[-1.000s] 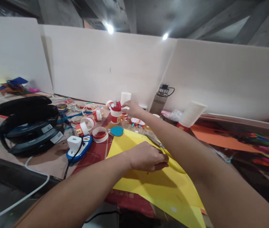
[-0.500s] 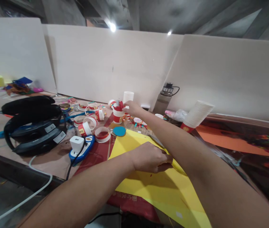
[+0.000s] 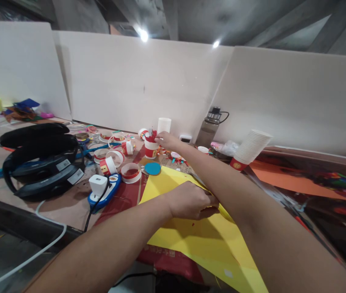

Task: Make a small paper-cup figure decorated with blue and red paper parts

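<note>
My left hand [image 3: 191, 201] is closed low over a yellow paper sheet [image 3: 179, 234], with a curled piece of yellow paper [image 3: 227, 212] coming out from under its fingers. My right forearm crosses in front and hides part of that piece. Farther back, my right hand [image 3: 167, 140] reaches to the rim of a red and white paper cup [image 3: 151, 150]. Its fingers are bent together beside red pieces [image 3: 153, 135] standing in the cup; the fingertips are too small to make out. A blue disc [image 3: 152, 169] lies between the cup and the sheet.
Cut paper-cup rings [image 3: 131, 173] lie left of the sheet, near a blue and white power strip [image 3: 105, 194] and black headphones [image 3: 43, 162]. A bottle [image 3: 207, 128] and stacked paper cups [image 3: 250, 149] stand at back right. Orange paper [image 3: 285, 181] lies at right.
The view has shifted slightly. My right hand stays at the cup with its fingers slightly lower among the red pieces. My left hand keeps its place over the yellow sheet.
</note>
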Demonstrator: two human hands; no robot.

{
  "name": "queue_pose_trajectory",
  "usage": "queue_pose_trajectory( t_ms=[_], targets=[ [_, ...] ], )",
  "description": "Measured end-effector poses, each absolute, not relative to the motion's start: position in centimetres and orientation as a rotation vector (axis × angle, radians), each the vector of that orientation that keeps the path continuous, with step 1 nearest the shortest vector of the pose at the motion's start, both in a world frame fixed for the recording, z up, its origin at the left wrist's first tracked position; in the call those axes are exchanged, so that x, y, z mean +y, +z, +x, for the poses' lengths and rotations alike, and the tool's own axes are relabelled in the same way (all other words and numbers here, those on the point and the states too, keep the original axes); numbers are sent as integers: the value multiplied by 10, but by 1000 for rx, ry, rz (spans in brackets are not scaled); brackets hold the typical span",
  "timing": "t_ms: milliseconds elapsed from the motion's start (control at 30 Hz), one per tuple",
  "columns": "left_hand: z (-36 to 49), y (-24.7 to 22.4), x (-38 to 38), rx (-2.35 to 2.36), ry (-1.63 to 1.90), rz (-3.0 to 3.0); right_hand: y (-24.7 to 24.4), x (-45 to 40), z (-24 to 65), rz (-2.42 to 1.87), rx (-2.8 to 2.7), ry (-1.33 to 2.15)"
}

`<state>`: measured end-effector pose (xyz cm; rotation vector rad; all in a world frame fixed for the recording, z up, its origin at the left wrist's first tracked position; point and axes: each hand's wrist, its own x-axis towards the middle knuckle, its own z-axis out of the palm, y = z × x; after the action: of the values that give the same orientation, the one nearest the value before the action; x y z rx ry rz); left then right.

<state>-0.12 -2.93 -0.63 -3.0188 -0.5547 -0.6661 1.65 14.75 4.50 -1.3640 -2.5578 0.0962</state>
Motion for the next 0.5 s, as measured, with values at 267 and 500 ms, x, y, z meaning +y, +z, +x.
queue_pose_trajectory(
  t_ms=[267, 500],
  targets=[
    [-1, -6, -27, -610, -641, -3060, 53, 148, 27, -1304, -2392, 218],
    [-1, -8, -26, -631, -710, -3082, 74, 139, 43, -1211, -2174, 197]
  ],
)
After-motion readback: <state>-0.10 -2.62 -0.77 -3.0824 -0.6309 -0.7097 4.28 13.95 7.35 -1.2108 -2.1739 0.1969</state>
